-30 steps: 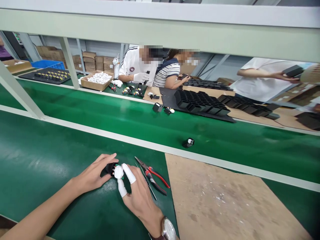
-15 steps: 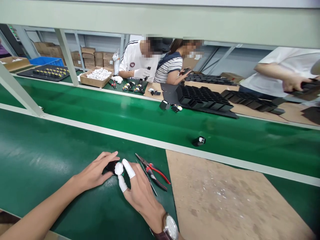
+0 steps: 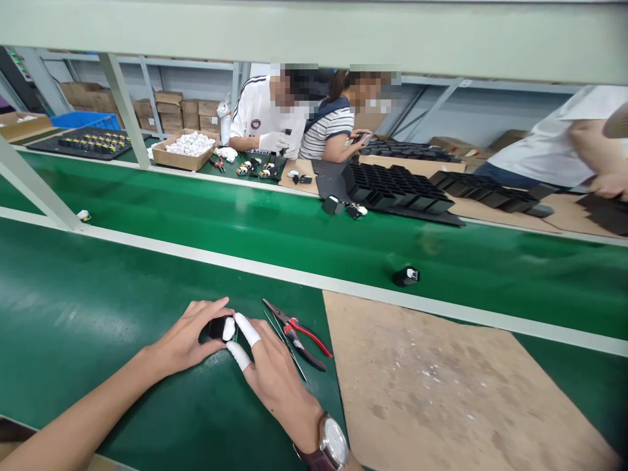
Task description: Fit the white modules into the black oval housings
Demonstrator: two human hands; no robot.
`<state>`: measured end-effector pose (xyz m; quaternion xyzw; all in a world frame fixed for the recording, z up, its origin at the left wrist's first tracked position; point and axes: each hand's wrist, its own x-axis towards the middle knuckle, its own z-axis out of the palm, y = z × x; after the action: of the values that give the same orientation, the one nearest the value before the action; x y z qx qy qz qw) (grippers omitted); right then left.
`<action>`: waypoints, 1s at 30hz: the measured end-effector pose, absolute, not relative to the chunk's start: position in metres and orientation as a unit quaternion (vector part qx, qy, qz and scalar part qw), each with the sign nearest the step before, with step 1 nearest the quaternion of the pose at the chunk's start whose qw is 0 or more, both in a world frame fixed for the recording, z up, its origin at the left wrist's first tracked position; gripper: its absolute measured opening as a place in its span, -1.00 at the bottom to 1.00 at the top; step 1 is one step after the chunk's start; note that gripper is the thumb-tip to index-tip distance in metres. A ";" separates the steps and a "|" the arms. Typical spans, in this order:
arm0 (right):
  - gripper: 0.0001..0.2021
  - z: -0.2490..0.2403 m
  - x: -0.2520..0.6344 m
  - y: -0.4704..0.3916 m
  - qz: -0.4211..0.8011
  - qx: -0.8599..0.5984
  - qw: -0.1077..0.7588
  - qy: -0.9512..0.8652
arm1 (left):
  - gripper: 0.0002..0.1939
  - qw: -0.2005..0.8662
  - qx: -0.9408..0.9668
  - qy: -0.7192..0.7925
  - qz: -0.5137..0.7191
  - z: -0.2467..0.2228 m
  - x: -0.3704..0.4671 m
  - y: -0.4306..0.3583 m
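Observation:
My left hand is closed around a small black plastic case, thumb below and fingers above. At the case's right end a white soft-looking lump shows, with a sliver of green circuit board beside it. My right hand, with white finger cots on thumb and forefinger, pinches this board and lump at the mouth of the case. Part of the board is hidden inside the case. Just right of my right hand lie red-handled long-nose pliers and thin metal tweezers.
A brown board covers the bench at right. Beyond a pale rail, a green conveyor carries a filled black case and other parts. Co-workers sit across it, near a box of white pieces and rows of black cases. A slanted post stands left.
The board and white lump sit deeper in the black case. Parts on the conveyor have shifted right, and a small white-and-yellow part shows by the left post. The co-worker at far right has moved.

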<state>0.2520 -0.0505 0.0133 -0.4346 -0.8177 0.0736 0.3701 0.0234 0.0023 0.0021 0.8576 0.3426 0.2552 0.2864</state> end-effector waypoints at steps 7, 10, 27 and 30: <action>-0.76 0.004 0.253 -0.047 0.095 -0.396 0.417 -0.813 | -0.16 0.389 0.802 0.382 0.242 -0.008 0.023 0.001; -0.90 0.007 0.247 -0.047 0.112 -0.403 0.396 -0.817 | -0.20 0.420 0.787 0.377 0.251 -0.011 0.022 0.001; -0.45 0.001 0.253 -0.041 0.094 -0.410 0.312 -0.852 | -0.17 0.414 0.810 0.339 0.239 0.006 0.018 0.004; -0.43 0.000 0.254 -0.040 0.104 -0.398 0.321 -0.853 | -0.18 0.414 0.809 0.341 0.242 0.005 0.018 0.004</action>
<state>0.2542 -0.0395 0.0003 -0.3977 -0.8533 0.1040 0.3208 0.0184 0.0042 0.0046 0.8087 0.3413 0.2416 0.4136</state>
